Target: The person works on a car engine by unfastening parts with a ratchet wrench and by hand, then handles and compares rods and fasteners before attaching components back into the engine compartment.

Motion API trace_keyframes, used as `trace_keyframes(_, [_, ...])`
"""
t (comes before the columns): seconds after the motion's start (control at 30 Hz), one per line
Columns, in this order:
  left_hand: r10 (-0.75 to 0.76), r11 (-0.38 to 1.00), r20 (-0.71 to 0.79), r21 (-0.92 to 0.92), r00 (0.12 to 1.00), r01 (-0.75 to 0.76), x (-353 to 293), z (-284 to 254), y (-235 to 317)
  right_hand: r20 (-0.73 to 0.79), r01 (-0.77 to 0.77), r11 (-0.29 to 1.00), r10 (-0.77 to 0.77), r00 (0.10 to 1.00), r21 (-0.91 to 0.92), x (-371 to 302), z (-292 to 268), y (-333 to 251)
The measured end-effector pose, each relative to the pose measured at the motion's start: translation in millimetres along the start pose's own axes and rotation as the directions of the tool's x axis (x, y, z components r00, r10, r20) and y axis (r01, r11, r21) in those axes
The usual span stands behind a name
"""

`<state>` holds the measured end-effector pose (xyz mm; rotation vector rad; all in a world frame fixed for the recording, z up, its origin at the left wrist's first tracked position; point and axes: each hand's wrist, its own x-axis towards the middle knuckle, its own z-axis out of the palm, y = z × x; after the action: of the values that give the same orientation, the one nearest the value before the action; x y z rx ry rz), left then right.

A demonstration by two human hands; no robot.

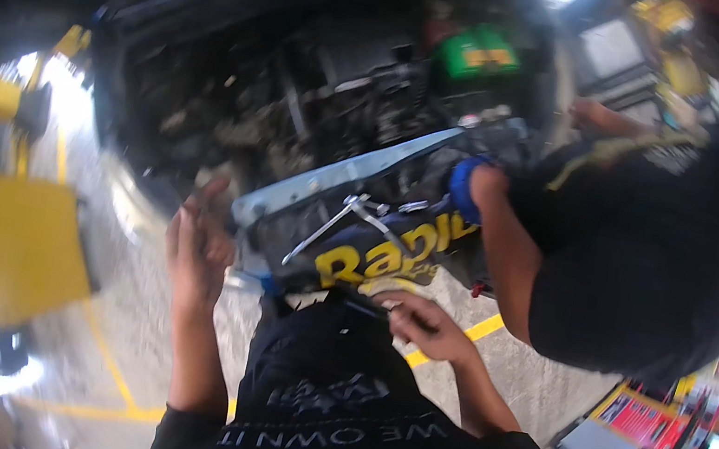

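Observation:
My left hand [204, 245] is raised by the front left corner of an open engine bay [296, 92]. Its fingers look apart, slightly smeared by motion, and nothing shows in them. Close to my waist, my right hand [430, 326] has its fingers closed around a dark, elongated object [361, 302] whose kind I cannot make out. Ahead of it, a black cover with yellow lettering [363, 263] drapes over the vehicle's front. Metal hand tools, one like a ratchet [331, 228], lie on the cover below a pale blue-grey crossbar [339, 172].
A co-worker in dark clothes [645, 260] leans in at the right, a blue band [464, 189] at one wrist. A green-topped battery [476, 53] sits in the bay. Yellow lift parts [31, 248] stand left; a cluttered cart [637, 428] is lower right.

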<state>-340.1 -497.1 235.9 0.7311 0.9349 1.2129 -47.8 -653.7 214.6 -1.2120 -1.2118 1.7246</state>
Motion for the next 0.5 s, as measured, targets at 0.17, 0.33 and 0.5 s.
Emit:
trace_keyframes(0.17, [0.034, 0.997, -0.064, 0.075, 0.997, -0.029, 13.5, -10.3, 17.4, -0.038, 0.076, 0.972, -0.087, 0.995, -0.222, -24.4, 40.8, -12.6])
trace_keyframes(0.33, [-0.104, 0.99, 0.163, 0.107, 0.981, 0.087, 0.6, -3.9, 34.8, 0.478, -0.075, 0.902, -0.153, 0.865, 0.425, -40.8, 42.2, 23.0])
trace_keyframes(0.5, [-0.325, 0.937, 0.506, 0.288, 0.799, 0.198, -24.4, 30.6, 10.8, 0.317, 0.017, 0.892, -0.179, 0.931, 0.452, -8.3, 76.2, -19.3])
